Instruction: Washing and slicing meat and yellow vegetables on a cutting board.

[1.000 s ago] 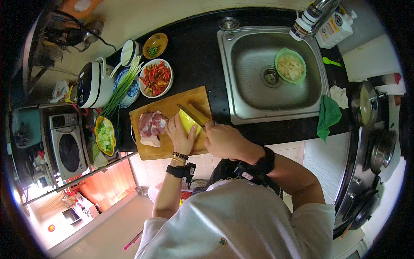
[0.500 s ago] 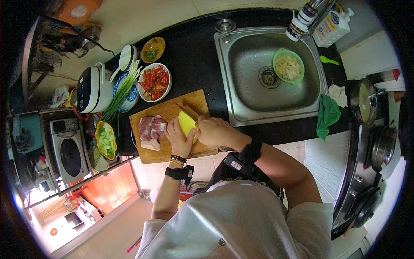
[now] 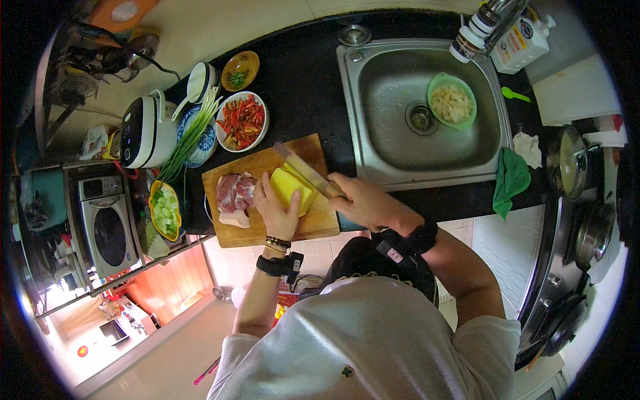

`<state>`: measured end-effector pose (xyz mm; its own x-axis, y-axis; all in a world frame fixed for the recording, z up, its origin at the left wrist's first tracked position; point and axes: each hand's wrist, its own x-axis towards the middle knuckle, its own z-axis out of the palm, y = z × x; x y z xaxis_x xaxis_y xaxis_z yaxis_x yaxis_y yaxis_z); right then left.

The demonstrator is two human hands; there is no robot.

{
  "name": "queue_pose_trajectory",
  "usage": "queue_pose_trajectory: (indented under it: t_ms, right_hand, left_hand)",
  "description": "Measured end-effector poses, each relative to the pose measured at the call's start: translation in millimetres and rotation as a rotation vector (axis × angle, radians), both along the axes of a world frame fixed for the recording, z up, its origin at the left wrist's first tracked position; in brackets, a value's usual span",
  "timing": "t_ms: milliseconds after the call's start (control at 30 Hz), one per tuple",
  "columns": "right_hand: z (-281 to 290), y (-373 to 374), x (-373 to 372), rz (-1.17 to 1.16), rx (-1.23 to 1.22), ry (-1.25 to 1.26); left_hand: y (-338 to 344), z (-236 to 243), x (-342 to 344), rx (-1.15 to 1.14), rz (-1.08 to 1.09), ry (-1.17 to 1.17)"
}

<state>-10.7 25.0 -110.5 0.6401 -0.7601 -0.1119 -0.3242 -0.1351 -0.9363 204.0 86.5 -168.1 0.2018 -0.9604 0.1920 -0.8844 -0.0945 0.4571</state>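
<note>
My left hand [image 3: 279, 208] presses its fingers on a smooth yellow block of food [image 3: 289, 185] on the wooden cutting board [image 3: 307, 227]. My right hand [image 3: 355, 200] is closed round the handle of a large knife [image 3: 300, 162], whose blade lies along the upper right side of the yellow block. Beside my left fingers, raw red meat [image 3: 233, 192] rests on the board with a paler fatty piece below it.
Sliced red chillies [image 3: 241, 121], green onions [image 3: 193, 137], chopped greens [image 3: 165, 207] and a rice cooker [image 3: 143, 130] crowd the left. On the right are a steel sink [image 3: 387, 160] holding a green bowl [image 3: 451, 101], a green cloth [image 3: 510, 180] and a stove [image 3: 553, 293].
My right hand has moved right with the knife since half a second ago, so more of the yellow block and blade shows. My left hand stays on the block.
</note>
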Motion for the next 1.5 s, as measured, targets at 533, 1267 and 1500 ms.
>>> queue_pose_trajectory:
  t_ms: [533, 1267, 1500]
  right_hand:
    - [5, 28, 29, 0.071, -0.059, 0.222]
    - [11, -1, 51, 0.147, -0.047, 0.335]
    - [-1, 10, 56, 0.067, -0.134, 0.396]
  left_hand:
    - [1, -4, -5, 0.02, -0.124, -0.192]
    - [1, -5, 2, 0.017, -0.226, -0.27]
    - [2, -5, 1, 0.027, -0.192, -0.238]
